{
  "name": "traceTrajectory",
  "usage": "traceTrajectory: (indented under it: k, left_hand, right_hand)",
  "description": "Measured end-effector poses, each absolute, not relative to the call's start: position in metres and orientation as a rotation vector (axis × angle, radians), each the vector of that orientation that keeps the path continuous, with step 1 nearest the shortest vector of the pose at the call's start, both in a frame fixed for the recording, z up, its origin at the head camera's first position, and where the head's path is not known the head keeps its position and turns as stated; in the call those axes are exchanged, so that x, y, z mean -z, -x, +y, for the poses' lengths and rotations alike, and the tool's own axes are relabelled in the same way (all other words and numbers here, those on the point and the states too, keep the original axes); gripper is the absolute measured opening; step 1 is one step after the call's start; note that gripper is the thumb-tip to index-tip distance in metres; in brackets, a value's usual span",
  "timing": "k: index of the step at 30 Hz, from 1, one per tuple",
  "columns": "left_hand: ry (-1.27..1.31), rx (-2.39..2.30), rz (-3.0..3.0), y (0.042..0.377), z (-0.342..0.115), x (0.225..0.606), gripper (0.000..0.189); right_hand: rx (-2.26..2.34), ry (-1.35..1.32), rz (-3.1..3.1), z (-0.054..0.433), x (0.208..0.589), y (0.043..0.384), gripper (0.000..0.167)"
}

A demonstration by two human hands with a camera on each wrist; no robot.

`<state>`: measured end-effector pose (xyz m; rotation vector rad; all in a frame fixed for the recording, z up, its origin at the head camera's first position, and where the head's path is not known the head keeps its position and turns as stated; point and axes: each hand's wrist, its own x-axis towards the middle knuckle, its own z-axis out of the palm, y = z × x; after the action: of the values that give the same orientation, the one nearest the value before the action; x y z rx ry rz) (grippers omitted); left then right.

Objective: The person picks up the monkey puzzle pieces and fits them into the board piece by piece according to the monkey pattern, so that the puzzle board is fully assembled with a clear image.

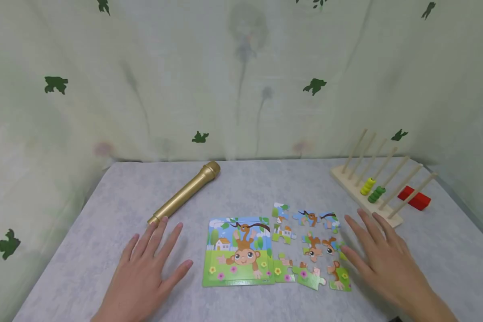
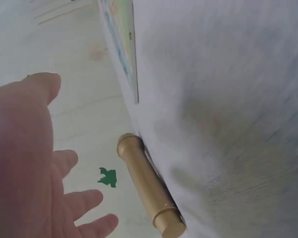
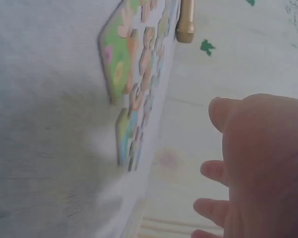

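Observation:
My left hand (image 1: 145,270) is spread with straight fingers over the left of the table, its fingertips near the lower end of a gold toy microphone (image 1: 184,193). The left wrist view shows that microphone (image 2: 148,181) lying beyond the fingers. A square puzzle board (image 1: 238,273) with a monkey picture lies between the hands. Several loose jigsaw pieces (image 1: 311,278) are spread to its right. My right hand (image 1: 386,264) has its fingers extended and holds nothing; it overlaps the rightmost pieces in the head view. In the right wrist view, the pieces (image 3: 120,59) lie left of the thumb.
At the back right stands a wooden peg rack (image 1: 356,190) with yellow beads (image 1: 368,186) and green beads (image 1: 376,194) on two pegs. Beside it lie red blocks (image 1: 414,198). A pale curtain (image 1: 165,89) with green leaf shapes hangs behind the grey table (image 1: 116,192).

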<state>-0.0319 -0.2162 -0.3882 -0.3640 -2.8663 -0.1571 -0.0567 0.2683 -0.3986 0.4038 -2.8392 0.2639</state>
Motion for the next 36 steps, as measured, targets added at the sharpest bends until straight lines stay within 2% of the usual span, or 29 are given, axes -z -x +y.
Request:
traceTrajectory:
  k: [6,12,24,32,36]
  left_hand:
    - [0.509,0.363,-2.909,0.048,-0.214,0.378,0.081]
    - [0.561,0.743,-3.011,0.066,-0.209,0.387,0.085]
    - [0.940,0.916,-3.035,0.098,-0.210,0.401,0.122]
    - [0.996,0.995,-3.053,0.111,-0.213,0.405,0.130]
    - [1.024,0.957,-3.022,0.110,-0.214,0.408,0.128]
  right_hand:
    - [-0.284,-0.567,-2.795,0.250,0.382,0.075,0.071]
    - [-0.340,-0.681,-2.859,0.228,0.378,0.095,0.066]
    - [-0.515,-0.924,-2.870,0.201,0.376,0.138,0.058]
    - [-0.686,-0.946,-3.050,0.189,0.371,0.159,0.058]
    - [-0.678,-0.945,-3.132,0.183,0.369,0.167,0.058]
